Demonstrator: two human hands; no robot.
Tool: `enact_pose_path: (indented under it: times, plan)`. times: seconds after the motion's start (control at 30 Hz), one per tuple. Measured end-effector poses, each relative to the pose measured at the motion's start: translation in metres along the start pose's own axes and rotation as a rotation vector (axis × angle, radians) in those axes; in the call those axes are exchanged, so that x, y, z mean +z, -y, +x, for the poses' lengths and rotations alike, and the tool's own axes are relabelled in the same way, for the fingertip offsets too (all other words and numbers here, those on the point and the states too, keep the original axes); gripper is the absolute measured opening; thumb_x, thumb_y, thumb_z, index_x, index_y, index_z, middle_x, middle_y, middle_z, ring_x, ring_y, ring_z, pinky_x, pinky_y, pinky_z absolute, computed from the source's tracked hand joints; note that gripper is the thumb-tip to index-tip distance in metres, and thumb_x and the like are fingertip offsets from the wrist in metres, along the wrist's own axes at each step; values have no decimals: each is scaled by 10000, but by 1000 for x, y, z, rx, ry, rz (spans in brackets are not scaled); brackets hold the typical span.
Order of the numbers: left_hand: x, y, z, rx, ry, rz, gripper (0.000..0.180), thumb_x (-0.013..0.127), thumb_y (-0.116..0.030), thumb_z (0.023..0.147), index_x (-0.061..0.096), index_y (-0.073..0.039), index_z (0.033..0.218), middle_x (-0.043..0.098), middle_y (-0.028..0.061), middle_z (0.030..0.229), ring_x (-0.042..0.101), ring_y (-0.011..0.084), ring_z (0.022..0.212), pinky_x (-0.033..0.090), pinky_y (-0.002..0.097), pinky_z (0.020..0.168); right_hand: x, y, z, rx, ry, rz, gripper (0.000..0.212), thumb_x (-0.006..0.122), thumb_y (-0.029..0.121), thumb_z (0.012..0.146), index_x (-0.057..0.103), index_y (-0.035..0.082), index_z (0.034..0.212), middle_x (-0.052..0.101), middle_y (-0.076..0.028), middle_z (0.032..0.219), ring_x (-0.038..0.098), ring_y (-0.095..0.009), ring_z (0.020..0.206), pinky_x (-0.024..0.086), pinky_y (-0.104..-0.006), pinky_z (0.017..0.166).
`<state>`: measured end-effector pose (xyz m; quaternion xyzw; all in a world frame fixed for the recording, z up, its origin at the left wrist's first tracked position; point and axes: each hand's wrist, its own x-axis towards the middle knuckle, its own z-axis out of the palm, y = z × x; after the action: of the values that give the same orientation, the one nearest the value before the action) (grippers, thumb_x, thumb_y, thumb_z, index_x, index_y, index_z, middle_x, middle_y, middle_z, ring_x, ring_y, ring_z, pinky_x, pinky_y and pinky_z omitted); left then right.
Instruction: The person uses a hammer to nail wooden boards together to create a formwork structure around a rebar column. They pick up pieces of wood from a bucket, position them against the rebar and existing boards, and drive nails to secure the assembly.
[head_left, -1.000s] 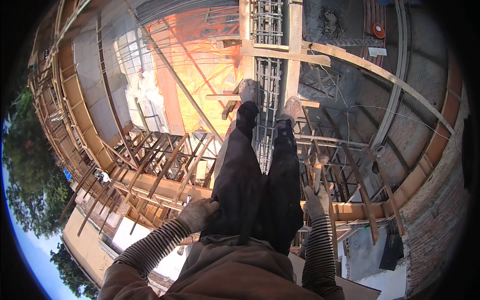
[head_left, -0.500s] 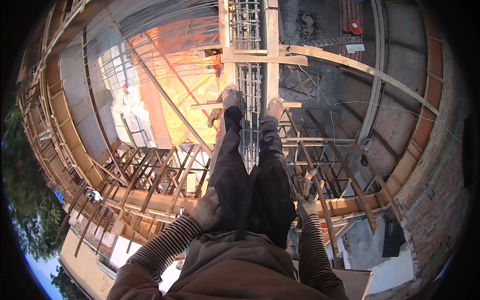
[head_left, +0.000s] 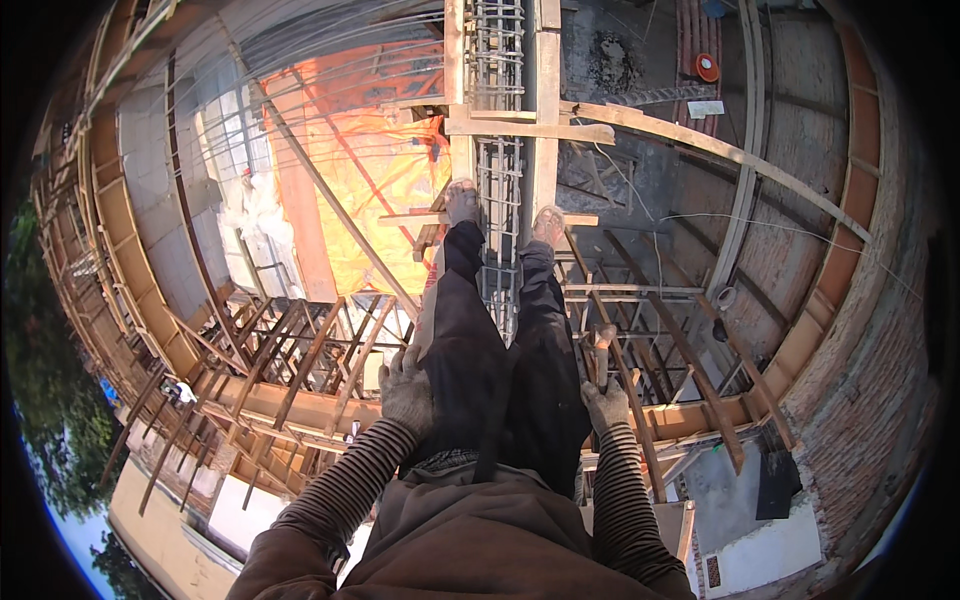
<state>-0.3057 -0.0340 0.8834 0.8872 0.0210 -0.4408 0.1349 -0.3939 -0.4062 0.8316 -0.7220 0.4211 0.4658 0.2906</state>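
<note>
My left hand, in a pale work glove, is beside my left thigh with its fingers loosely apart and nothing visible in it. Beside my right thigh, my gloved right hand is closed on a hammer, whose upper end points forward. I stand with one foot on each side of a long steel rebar cage. It runs between two wooden formwork boards, the left board and the right board. Ahead of my feet, a short wooden crosspiece lies across both boards.
Far below on the left lies an orange tarp. A long curved-looking plank extends right from the crosspiece. Wooden props stand below on both sides. An orange round container sits far right, near a thin white cable.
My left hand has shifted slightly forward and outward from my thigh, its fingers now extended. The right hand and hammer have moved slightly, the hammer now pointing straighter forward. My feet stay put.
</note>
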Motion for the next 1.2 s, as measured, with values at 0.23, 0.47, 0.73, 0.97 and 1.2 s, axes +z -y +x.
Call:
enact_pose_path:
  times: [0.23, 0.47, 0.73, 0.97, 1.2]
  plan:
    - [7, 2, 22, -35, 183, 63, 460, 637, -141, 828, 642, 11, 1263, 339, 96, 1590, 334, 322, 1452, 246, 544, 1222, -9, 23, -9, 34, 12, -23, 471, 704, 319, 883, 619, -62, 1147, 691, -178, 920, 692, -284, 826, 541, -399, 770]
    - [35, 7, 30, 11, -100, 164, 403, 579, -153, 889, 677, -4, 1251, 346, 66, 1608, 279, 299, 1502, 185, 555, 1246, -11, 35, -11, 71, 13, 60, 471, 723, 374, 894, 637, -72, 1017, 665, -187, 842, 658, -302, 802, 524, -418, 775]
    - [-5, 1, 53, -107, 290, 376, 335, 542, -127, 938, 730, -92, 1212, 601, 8, 1364, 505, 196, 1332, 234, 517, 1218, 10, 4, 5, 75, 41, 153, 373, 727, 317, 912, 629, -40, 961, 646, -80, 785, 635, -182, 707, 530, -347, 696]
    - [59, 31, 50, -143, -109, 148, 347, 522, -101, 958, 680, -104, 1267, 654, -8, 1315, 597, 230, 1212, 308, 496, 1168, 18, -8, 15, 42, -14, 49, 424, 757, 342, 868, 636, -52, 966, 663, -120, 788, 662, -215, 721, 537, -351, 688]
    - [18, 14, 54, -215, 43, -54, 360, 476, -17, 944, 694, -141, 1203, 677, -12, 1242, 627, 210, 1121, 364, 369, 1103, 16, 12, 5, 40, 27, 46, 456, 763, 405, 841, 643, -23, 945, 676, -115, 782, 672, -219, 726, 541, -358, 699]
